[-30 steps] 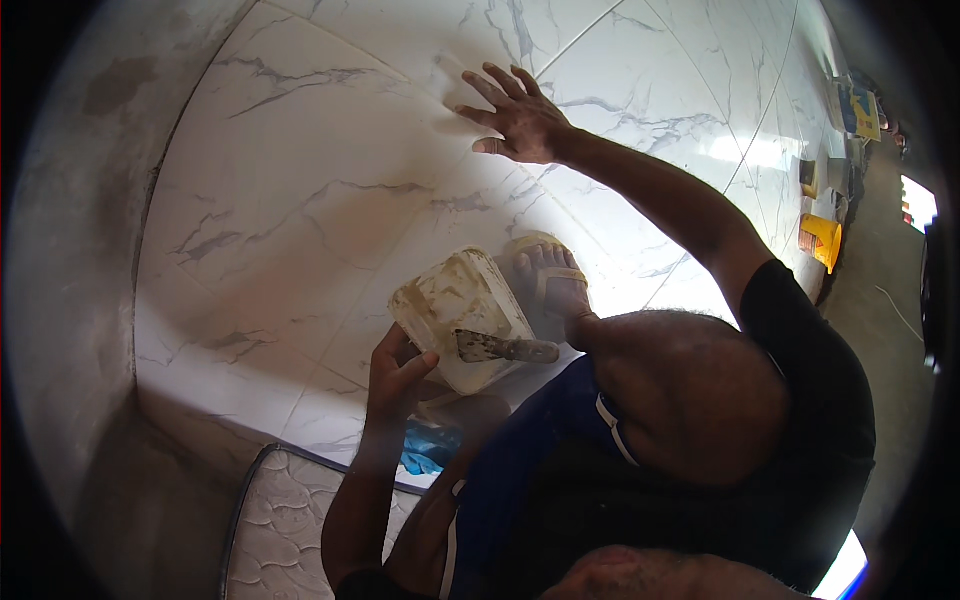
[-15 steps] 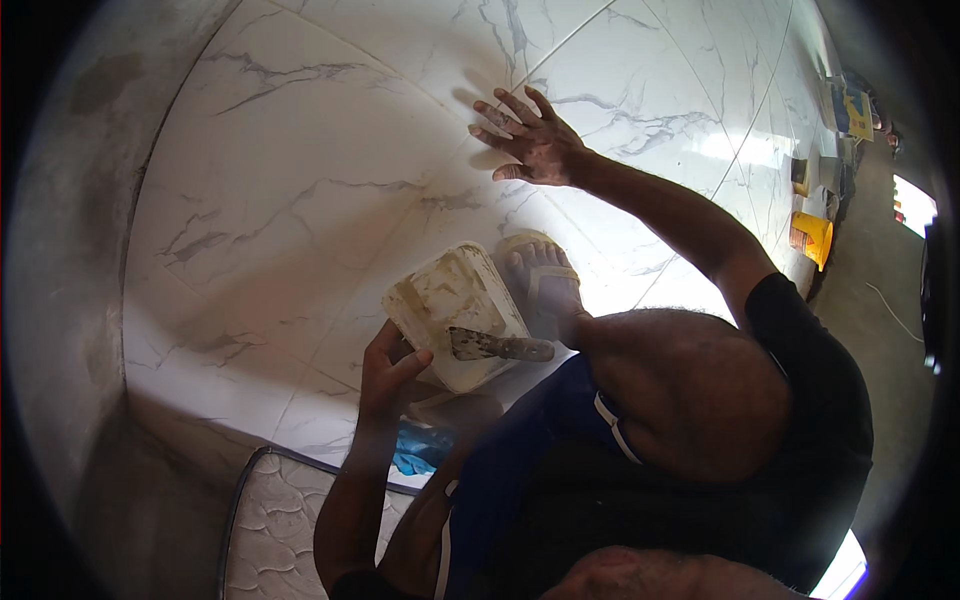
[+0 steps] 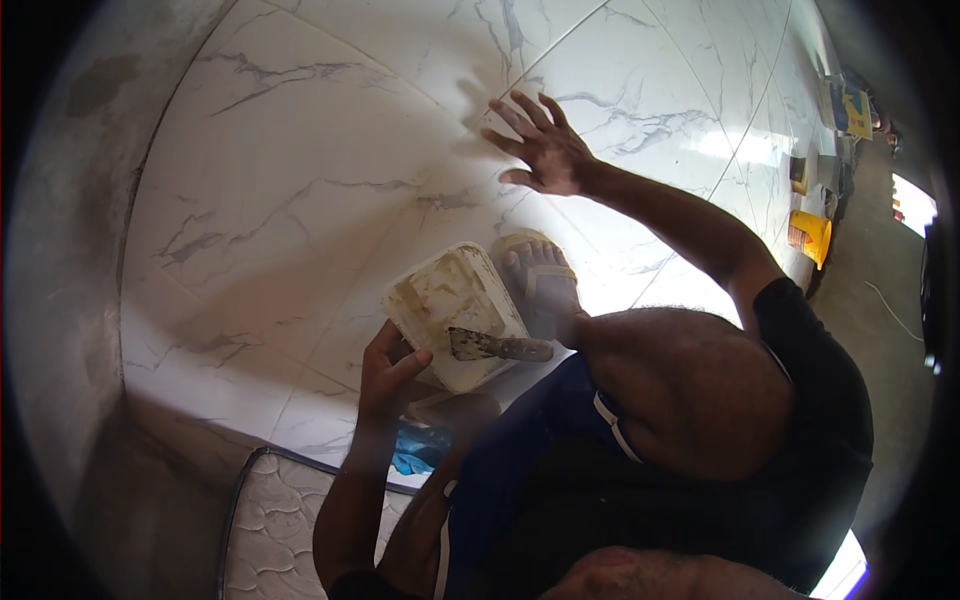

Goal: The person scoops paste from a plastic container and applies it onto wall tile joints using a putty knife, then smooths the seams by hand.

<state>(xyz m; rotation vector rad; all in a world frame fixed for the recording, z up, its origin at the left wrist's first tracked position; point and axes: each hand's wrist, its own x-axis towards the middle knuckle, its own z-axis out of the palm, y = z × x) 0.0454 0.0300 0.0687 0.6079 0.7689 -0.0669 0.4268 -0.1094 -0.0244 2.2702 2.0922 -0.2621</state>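
Observation:
My left hand [image 3: 388,372] grips the left edge of a whitish plastic tub [image 3: 418,335], its thumb over the rim and the other fingers mostly hidden below. Smears of pale paste coat the inside of the tub. A putty knife [image 3: 500,346] with a stained blade and a worn handle lies in it, the handle sticking out over the right rim. Out in front, my right hand [image 3: 543,145] is open, fingers spread, above the white grey-veined floor tiles [image 3: 290,200]. Nothing is in it. Whether its fingertips touch the tile I cannot tell.
My sandalled foot [image 3: 545,275] stands just right of the tub. A quilted mattress [image 3: 275,520] and a blue plastic piece [image 3: 418,448] lie at the lower left. Along the right side are a yellow container [image 3: 812,238] and other items. A bare grey wall [image 3: 75,250] borders the left.
My right hand has shifted slightly to the right and turned a little, its fingers still spread. The left hand, tub and putty knife have stayed in place.

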